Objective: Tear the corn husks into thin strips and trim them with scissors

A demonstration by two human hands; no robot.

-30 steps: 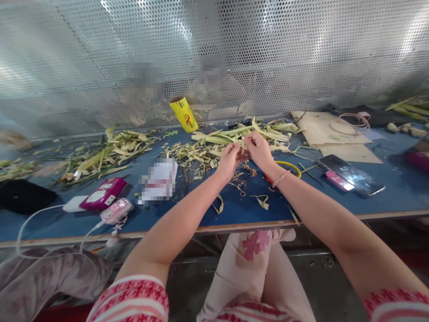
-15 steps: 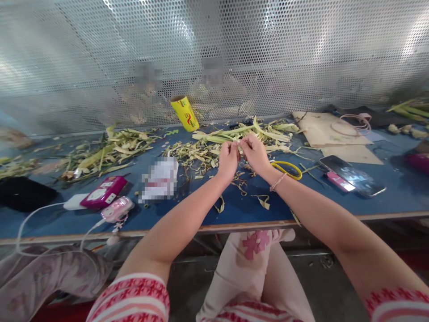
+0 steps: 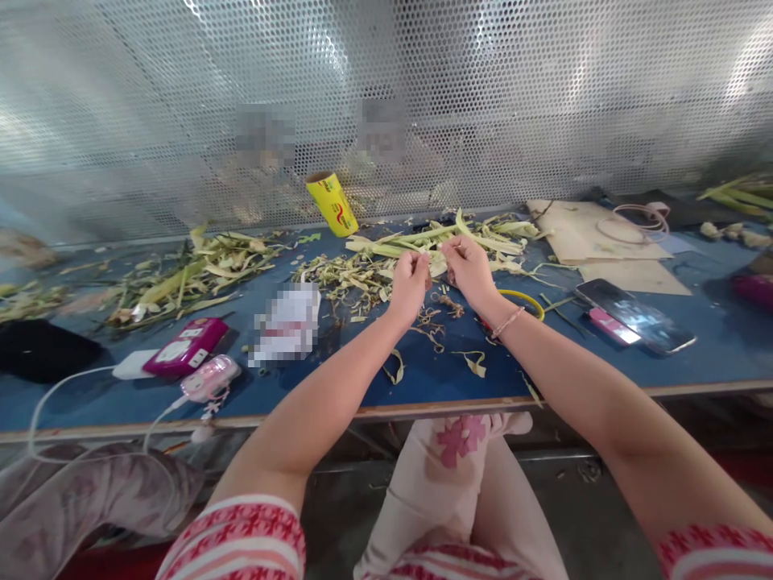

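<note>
My left hand [image 3: 411, 280] is closed, fingertips pressed together on something too small to make out, above the blue table near a heap of dry plant scraps [image 3: 350, 278]. To its right, my right hand [image 3: 466, 267] is also closed in a pinch, and what it grips, if anything, is hidden. A small gap parts the two hands. Long pale green leaves [image 3: 423, 238] lie just behind them. A yellow ring [image 3: 525, 300] rests partly hidden by my right wrist. Thin curled brown strips [image 3: 430, 332] lie on the table below my hands.
A yellow tube [image 3: 333, 205] stands by the perforated metal wall. At left lie another leaf heap [image 3: 193, 274], a magenta box [image 3: 186, 346] and a pink cabled device [image 3: 211, 377]. On the right are brown sheets [image 3: 592, 234] and a phone [image 3: 640, 318]. Another person's leg [image 3: 102, 491] shows lower left.
My hands have moved apart; the right one shifted slightly right and now covers more of the yellow ring. The left one stayed nearly in place.
</note>
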